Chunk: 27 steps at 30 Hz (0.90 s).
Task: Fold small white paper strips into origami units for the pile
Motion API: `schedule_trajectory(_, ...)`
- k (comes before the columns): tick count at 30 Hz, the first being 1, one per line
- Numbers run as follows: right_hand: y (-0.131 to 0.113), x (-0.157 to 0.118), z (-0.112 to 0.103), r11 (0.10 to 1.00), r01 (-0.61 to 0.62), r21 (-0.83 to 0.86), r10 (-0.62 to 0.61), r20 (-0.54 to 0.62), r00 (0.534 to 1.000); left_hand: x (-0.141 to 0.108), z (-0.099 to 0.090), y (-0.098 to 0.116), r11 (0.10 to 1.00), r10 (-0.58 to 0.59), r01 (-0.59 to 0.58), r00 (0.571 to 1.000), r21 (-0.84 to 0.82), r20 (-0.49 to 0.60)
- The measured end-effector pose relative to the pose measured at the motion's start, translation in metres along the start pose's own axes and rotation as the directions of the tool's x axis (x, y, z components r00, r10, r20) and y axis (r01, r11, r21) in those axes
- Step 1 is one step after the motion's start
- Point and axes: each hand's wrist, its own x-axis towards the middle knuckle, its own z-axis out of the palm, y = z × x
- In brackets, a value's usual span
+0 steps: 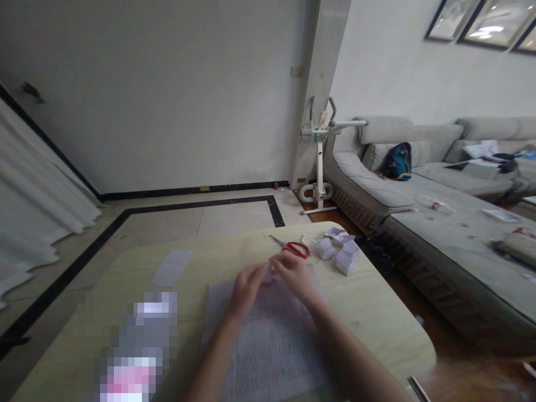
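Over a large sheet of printed paper (272, 340) on the wooden table, my left hand (248, 283) and my right hand (293, 273) are close together. Both have closed fingers on a small piece of whitish paper (268, 273) between them; its shape is blurred. Just beyond my right hand lie scissors with red handles (296, 249), their blades pointing to the far left. Several folded paper pieces (343, 257) sit to the right of the scissors. A flat strip of paper (172, 268) rests on the left part of the table.
The pale wooden table (389, 329) has rounded corners. A pixelated object (142, 340) lies at its near left. Beyond the right edge stand a grey sofa (452, 240) with a blue bag (397, 162) and a white exercise machine (320, 162).
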Motion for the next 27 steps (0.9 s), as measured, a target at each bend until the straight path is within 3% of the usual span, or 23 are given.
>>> schedule_trajectory(7, -0.0021, -0.0001, 0.0003, 1.0, -0.013, 0.017, 0.013, -0.004, 1.0, -0.001, 0.0014, -0.0002, 0.999, -0.023, 0.024, 0.999, -0.03, 0.036)
schedule_trajectory(13, -0.0002, 0.0004, 0.0027, 0.999, -0.038, -0.016, 0.037, -0.013, 0.999, 0.0019, 0.0015, -0.0055, 1.0, 0.003, -0.003, 1.0, -0.009, -0.027)
schedule_trajectory(27, -0.0032, -0.0008, 0.0029, 0.998, -0.013, -0.059, 0.012, -0.003, 1.0, 0.0033, 0.0033, -0.0065, 0.999, 0.005, -0.006, 1.0, -0.051, -0.031)
